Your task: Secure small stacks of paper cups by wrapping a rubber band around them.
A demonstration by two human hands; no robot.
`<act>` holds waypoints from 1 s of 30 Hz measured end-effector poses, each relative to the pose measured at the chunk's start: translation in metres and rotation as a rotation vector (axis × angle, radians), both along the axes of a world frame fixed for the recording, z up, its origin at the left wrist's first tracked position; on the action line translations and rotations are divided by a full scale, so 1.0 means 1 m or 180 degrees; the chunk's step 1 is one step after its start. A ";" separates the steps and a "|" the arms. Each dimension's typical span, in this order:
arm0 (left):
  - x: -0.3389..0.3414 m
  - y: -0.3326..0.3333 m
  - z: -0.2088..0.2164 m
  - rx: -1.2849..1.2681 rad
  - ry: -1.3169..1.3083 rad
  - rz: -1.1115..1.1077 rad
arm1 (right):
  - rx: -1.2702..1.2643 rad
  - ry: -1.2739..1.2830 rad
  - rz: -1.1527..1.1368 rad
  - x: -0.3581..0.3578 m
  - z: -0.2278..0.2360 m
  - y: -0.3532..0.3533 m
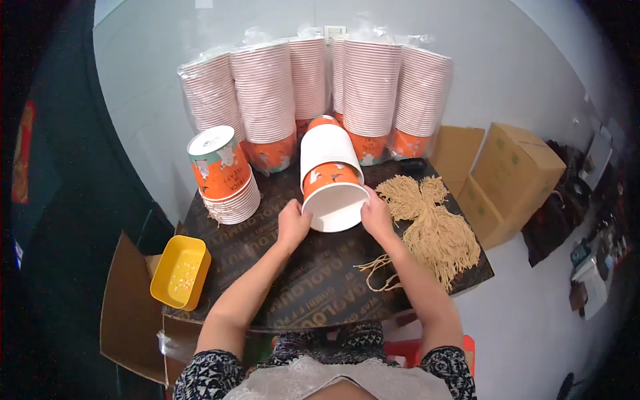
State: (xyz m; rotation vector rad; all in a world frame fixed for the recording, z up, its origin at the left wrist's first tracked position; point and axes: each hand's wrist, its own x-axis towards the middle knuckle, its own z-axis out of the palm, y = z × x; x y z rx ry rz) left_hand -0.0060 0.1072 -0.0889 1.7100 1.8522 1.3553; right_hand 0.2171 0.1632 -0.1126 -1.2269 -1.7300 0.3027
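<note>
Left fingers (305, 219), right fingers (366, 211) hold orange cup (335, 201) by rim; yellow tub (191, 249) holds white bits (181, 277)

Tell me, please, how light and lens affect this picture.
Head view: the table has a bowed near edge, corners go black; head view: faint glints on the plastic sleeves, held cups fairly sharp; head view: right-rim clutter dim, hard to make out.

Is a paper cup (337, 207), orange outside, white inside; is tilted, with open mouth toward the near edge of the table (313, 287), and seems to have its base inside a lying stack of cups (328, 150).
</note>
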 end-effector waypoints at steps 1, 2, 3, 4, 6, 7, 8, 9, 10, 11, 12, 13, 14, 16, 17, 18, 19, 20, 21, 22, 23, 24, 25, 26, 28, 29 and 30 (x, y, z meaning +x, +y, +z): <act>0.000 -0.015 0.006 -0.0266 0.0209 -0.0153 | -0.0010 -0.0001 -0.0019 0.008 -0.003 -0.005; -0.006 -0.033 0.010 -0.0527 0.0419 -0.0265 | 0.0051 0.0021 0.0247 0.011 0.000 -0.016; -0.019 -0.052 0.010 -0.0585 0.0462 -0.0802 | 0.0105 0.0046 0.0513 0.013 0.003 -0.028; -0.035 -0.069 0.014 -0.0630 0.0502 -0.1338 | -0.0015 -0.0019 0.0557 0.013 0.008 -0.040; -0.049 -0.105 0.053 -0.1039 0.0998 -0.2173 | 0.0070 -0.0071 0.0603 0.024 0.016 -0.060; -0.053 -0.117 0.060 -0.0769 0.0821 -0.2062 | 0.0164 -0.0125 0.0681 0.027 0.022 -0.071; -0.053 -0.126 0.068 -0.0499 0.0645 -0.1961 | 0.0162 -0.0290 0.0639 0.032 0.027 -0.080; -0.044 -0.142 0.085 -0.0341 0.0303 -0.1459 | 0.0139 -0.0292 0.0662 0.030 0.031 -0.085; -0.038 -0.147 0.089 0.0114 0.0110 -0.1250 | 0.0580 -0.0511 0.0651 0.029 0.035 -0.088; -0.035 -0.155 0.094 0.0575 -0.0068 -0.1009 | 0.1035 -0.0717 0.0662 0.027 0.041 -0.094; -0.036 -0.161 0.099 0.0788 0.0375 -0.0966 | 0.1230 -0.0860 0.0679 0.020 0.048 -0.098; -0.034 -0.159 0.100 0.1274 0.0662 -0.1110 | 0.1256 -0.0807 0.0835 0.013 0.058 -0.102; -0.031 -0.158 0.102 0.1767 0.0963 -0.1250 | 0.1295 -0.0747 0.0991 0.006 0.068 -0.106; -0.026 -0.157 0.106 0.1471 0.1153 -0.1519 | 0.1398 -0.0828 0.0999 -0.005 0.078 -0.106; -0.023 -0.155 0.107 0.1455 0.1268 -0.1577 | 0.1469 -0.0889 0.1108 -0.010 0.081 -0.104; -0.027 -0.152 0.102 0.1179 0.1423 -0.1723 | 0.1542 -0.0949 0.1216 -0.015 0.084 -0.104; -0.026 -0.151 0.099 0.1166 0.1426 -0.1720 | 0.1528 -0.0925 0.1278 -0.020 0.088 -0.105; -0.021 -0.148 0.096 0.0962 0.1495 -0.1587 | 0.1518 -0.0926 0.1269 -0.023 0.087 -0.102; -0.017 -0.146 0.093 0.0762 0.1564 -0.1453 | 0.1549 -0.0878 0.1360 -0.026 0.084 -0.098; -0.015 -0.145 0.091 0.0550 0.1640 -0.1493 | 0.1583 -0.0829 0.1451 -0.027 0.081 -0.094; -0.015 -0.142 0.084 0.0484 0.1752 -0.1460 | 0.1530 -0.0788 0.1529 -0.029 0.079 -0.093; -0.013 -0.142 0.079 0.0420 0.1863 -0.1428 | 0.1530 -0.0789 0.1527 -0.029 0.076 -0.092; -0.013 -0.143 0.076 0.0485 0.1800 -0.1383 | 0.1525 -0.0618 0.1507 -0.029 0.072 -0.091; -0.012 -0.144 0.074 0.0479 0.1797 -0.1378 | 0.1514 -0.0444 0.1497 -0.032 0.074 -0.094; -0.011 -0.146 0.071 0.0625 0.1889 -0.1206 | 0.1640 -0.0457 0.0858 -0.029 0.079 -0.109; -0.009 -0.148 0.070 0.0618 0.1886 -0.1205 | 0.1274 0.0048 0.0748 -0.029 0.071 -0.114; -0.007 -0.149 0.068 0.0670 0.1927 -0.1108 | 0.0551 0.0732 0.0965 -0.028 0.066 -0.125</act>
